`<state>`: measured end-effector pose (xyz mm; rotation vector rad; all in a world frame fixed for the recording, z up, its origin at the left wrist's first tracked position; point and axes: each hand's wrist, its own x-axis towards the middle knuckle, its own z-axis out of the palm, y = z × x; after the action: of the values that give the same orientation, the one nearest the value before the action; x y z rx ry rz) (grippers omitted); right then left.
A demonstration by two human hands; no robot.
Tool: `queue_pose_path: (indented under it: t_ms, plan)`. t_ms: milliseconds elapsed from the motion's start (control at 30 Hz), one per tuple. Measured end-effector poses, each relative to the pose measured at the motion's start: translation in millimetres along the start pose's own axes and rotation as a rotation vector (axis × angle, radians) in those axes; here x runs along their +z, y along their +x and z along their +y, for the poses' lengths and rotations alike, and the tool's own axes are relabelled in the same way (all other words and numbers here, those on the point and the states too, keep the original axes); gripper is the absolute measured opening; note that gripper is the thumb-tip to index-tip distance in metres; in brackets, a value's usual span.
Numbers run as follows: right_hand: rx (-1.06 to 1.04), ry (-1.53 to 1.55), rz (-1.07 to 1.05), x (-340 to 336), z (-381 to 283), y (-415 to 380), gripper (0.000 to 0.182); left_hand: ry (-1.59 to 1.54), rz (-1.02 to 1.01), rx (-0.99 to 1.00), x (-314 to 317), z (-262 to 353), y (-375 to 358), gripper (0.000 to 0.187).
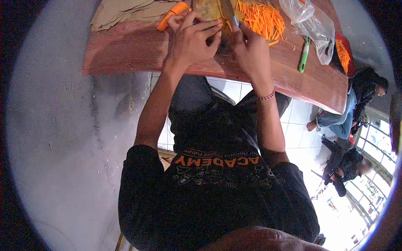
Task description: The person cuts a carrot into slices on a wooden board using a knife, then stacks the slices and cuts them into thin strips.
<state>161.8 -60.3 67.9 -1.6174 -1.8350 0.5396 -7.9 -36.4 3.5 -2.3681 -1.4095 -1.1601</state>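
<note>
A person's left hand curls closed, fingertips pressing carrot on the cutting board. Touching it, the right hand grips a knife. Just beyond the right hand lie carrot strips; a green peeler lies to its right.

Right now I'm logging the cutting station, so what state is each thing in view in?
Left hand: fingers curled, pressing down on the board.
Right hand: closed around the knife.
Knife: blade down, between the hands.
Whole carrot: uncut, lying beside the left hand.
Carrot strips: cut thin, heaped.
Plastic bag: crumpled, lying open.
Green peeler: lying unused on the table.
Red tray: holding carrot strips.
</note>
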Motion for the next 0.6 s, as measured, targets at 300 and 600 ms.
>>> queue_pose_path:
  t_ms: [300, 600]
  plan:
    - [-0.022, -0.012, 0.036, -4, -11, -26, 0.03, -0.002, 0.045, 0.022, 0, 0, 2, 0.017]
    - [0.085, 0.002, -0.05, -7, -13, -32, 0.04, -0.022, 0.01, -0.008, 1, -2, -1, 0.017]
